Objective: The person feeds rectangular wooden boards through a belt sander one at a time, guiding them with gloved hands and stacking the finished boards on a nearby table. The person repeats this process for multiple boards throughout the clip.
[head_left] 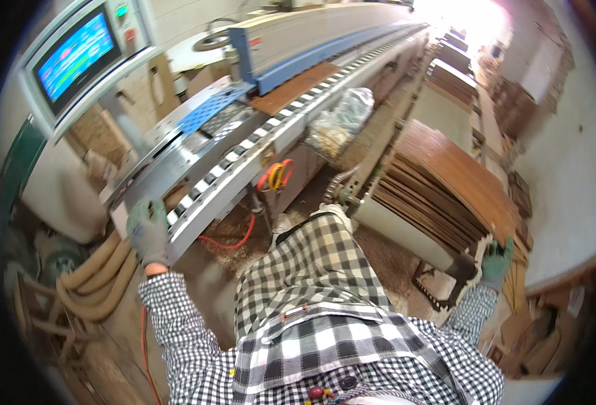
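Note:
My left hand [149,233], in a grey and green work glove, rests on the near end of a long edge-banding machine [277,128], beside its strip of black and white rollers [227,165]. Its fingers are stretched out and hold nothing. On the right, my right hand [495,264], gloved alike, is at the near corner of the top brown wood panel [456,172], with fingers closed over its edge; the underside of the grip is hidden. Below that panel lies a stack of similar brown panels [423,196]. Another brown panel [294,91] lies on the machine bed.
A control screen [76,56] stands at upper left. Scissors with orange and yellow handles [275,175] and a clear plastic bag [344,121] hang on the machine's side. A tan hose [98,283] coils at lower left. A red air line [234,241] trails beneath the machine. More panels [452,77] stand farther back.

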